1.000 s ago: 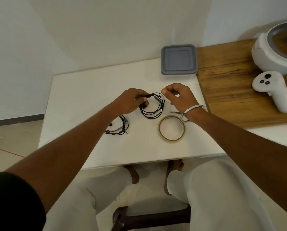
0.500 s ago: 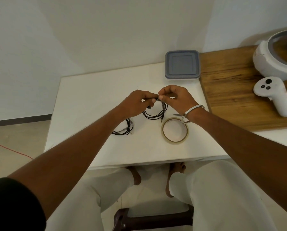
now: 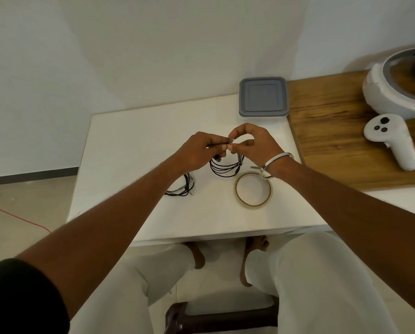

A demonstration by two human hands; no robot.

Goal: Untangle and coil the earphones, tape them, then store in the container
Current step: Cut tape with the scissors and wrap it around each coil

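A coil of black earphones [image 3: 225, 168] hangs upright, its loops running left to right, above the middle of a white table [image 3: 134, 145]. The left hand [image 3: 199, 153] and right hand [image 3: 257, 145] each pinch its top, fingertips meeting. A tape roll [image 3: 253, 189] lies just right; a lidded grey container [image 3: 263, 100] sits at the far edge.

soft even light, wide-angle edge distortion

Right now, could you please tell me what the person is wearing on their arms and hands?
Both forearms are bare. A black sleeve covers the left upper arm. A plain silver bangle circles the right wrist. The left hand and right hand wear no gloves.
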